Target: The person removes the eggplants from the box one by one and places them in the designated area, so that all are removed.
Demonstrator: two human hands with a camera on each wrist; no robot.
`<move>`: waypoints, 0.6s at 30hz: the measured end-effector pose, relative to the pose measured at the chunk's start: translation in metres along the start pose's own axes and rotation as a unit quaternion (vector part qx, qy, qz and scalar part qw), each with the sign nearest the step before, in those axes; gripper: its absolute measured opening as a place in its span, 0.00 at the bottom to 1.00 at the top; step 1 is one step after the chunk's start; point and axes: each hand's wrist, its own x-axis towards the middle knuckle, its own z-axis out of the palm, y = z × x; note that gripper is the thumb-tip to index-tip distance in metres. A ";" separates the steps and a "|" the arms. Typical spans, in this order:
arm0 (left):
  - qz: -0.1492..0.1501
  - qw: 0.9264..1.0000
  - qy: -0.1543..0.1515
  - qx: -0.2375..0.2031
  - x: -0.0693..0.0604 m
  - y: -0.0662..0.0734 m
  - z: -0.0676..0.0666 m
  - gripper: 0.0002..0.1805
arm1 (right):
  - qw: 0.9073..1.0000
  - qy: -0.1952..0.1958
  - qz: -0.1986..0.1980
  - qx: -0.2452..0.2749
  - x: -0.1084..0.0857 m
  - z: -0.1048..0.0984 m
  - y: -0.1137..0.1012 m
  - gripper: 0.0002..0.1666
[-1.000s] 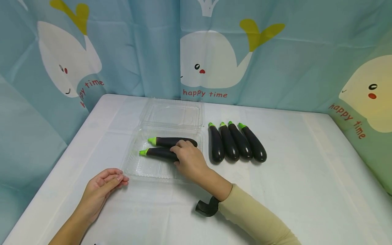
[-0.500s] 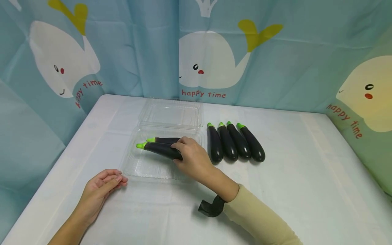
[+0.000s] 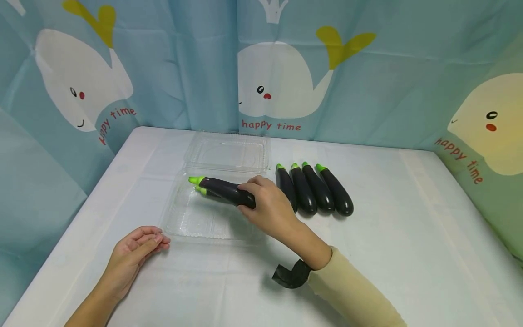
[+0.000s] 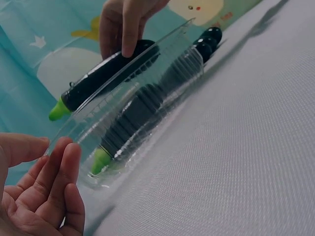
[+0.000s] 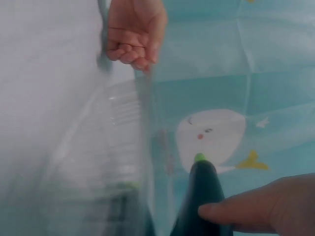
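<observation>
My right hand (image 3: 269, 206) grips a dark eggplant (image 3: 224, 190) with a green stem by its thick end. That eggplant hangs above the clear plastic container (image 3: 184, 227), stem pointing left. Below it a second eggplant (image 4: 130, 120) lies inside the container, seen through the wall in the left wrist view and mostly covered in the head view. At the container's near left corner, my left hand (image 3: 136, 252) pinches the rim between thumb and fingers. The container's hinged lid (image 3: 229, 152) is laid back behind it.
Several more eggplants (image 3: 324, 195) lie side by side on the white tablecloth (image 3: 400, 236), just right of the container. A black strap (image 3: 292, 274) hangs from the right wrist. A blue whale-print curtain (image 3: 204, 68) closes off the back of the table.
The front eggplant has been lifted off the container's floor by my right hand, up and slightly back, now over the other eggplant. My left hand has stayed at the rim.
</observation>
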 end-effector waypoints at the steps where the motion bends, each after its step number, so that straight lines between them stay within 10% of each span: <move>1: 0.000 1.000 0.000 0.000 0.000 0.000 0.000 0.08 | 1.000 0.004 0.003 -0.001 -0.001 -0.001 0.001 0.21; 18: 0.002 1.000 0.000 -0.003 -0.001 0.000 0.000 0.09 | 0.999 0.027 0.048 -0.001 -0.006 -0.028 0.011 0.23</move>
